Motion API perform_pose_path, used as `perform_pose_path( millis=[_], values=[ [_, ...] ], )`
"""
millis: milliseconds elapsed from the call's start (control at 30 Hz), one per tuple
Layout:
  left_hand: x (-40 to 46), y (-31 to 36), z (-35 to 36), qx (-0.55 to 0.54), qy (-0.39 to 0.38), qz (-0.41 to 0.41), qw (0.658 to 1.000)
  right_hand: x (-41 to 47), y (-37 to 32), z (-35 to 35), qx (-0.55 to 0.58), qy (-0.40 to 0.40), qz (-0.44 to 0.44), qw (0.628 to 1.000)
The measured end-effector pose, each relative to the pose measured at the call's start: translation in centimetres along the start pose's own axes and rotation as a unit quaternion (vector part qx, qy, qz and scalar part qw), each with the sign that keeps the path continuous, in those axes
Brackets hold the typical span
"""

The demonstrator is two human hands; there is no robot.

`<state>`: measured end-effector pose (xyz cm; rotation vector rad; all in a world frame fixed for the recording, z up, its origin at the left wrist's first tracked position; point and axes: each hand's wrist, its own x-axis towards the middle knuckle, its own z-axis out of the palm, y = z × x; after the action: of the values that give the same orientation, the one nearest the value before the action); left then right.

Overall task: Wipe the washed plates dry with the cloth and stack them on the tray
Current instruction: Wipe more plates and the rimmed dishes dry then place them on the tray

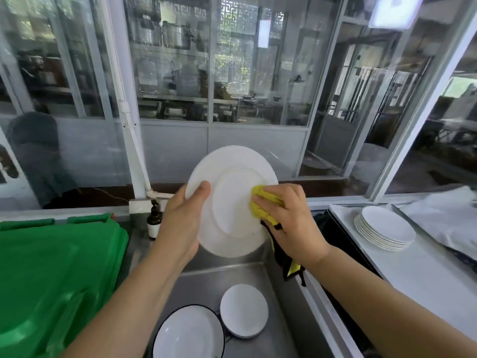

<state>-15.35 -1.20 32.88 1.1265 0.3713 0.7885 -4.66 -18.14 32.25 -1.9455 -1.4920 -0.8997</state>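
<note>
Left hand (180, 223) grips round glossy white plate (232, 202) at its 9 o'clock rim, underside up, over steel sink (260, 275). Right hand (289, 220) presses bunched yellow cloth (265, 202) at 3 o'clock. Two dishes in sink; stack (384, 228) of about six plates on white tray (426, 275).

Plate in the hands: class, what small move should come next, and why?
Probably sweep the cloth leftward across the plate: the right hand presses it only at the right edge, while the left hand grips the other rim.
</note>
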Motion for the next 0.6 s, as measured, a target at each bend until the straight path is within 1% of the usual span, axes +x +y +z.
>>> perform_pose_path(
  millis=[67,200,300,400,500,600],
  values=[
    [-0.5,-0.8,1.3,0.008,-0.024,-0.010,1.000,0.5,0.6,-0.5,-0.008,0.019,0.015,1.000],
    [-1.3,-2.6,4.3,0.004,-0.051,-0.040,0.998,-0.4,1.1,-0.8,-0.012,0.040,0.019,0.999],
    [-1.7,-3.9,6.4,0.002,-0.070,-0.054,0.996,-3.2,2.2,-1.2,-0.009,0.022,0.003,1.000],
    [-1.7,-5.4,8.7,0.013,-0.080,-0.065,0.995,-7.1,5.0,-2.2,-0.013,-0.001,-0.006,1.000],
    [-1.6,-7.3,11.7,0.033,-0.088,-0.062,0.994,-11.3,9.3,-4.1,-0.044,-0.009,0.057,0.997],
    [-1.7,-9.6,15.6,0.056,-0.108,-0.053,0.991,-15.4,14.9,-6.7,-0.078,0.006,0.129,0.989]
  ],
)
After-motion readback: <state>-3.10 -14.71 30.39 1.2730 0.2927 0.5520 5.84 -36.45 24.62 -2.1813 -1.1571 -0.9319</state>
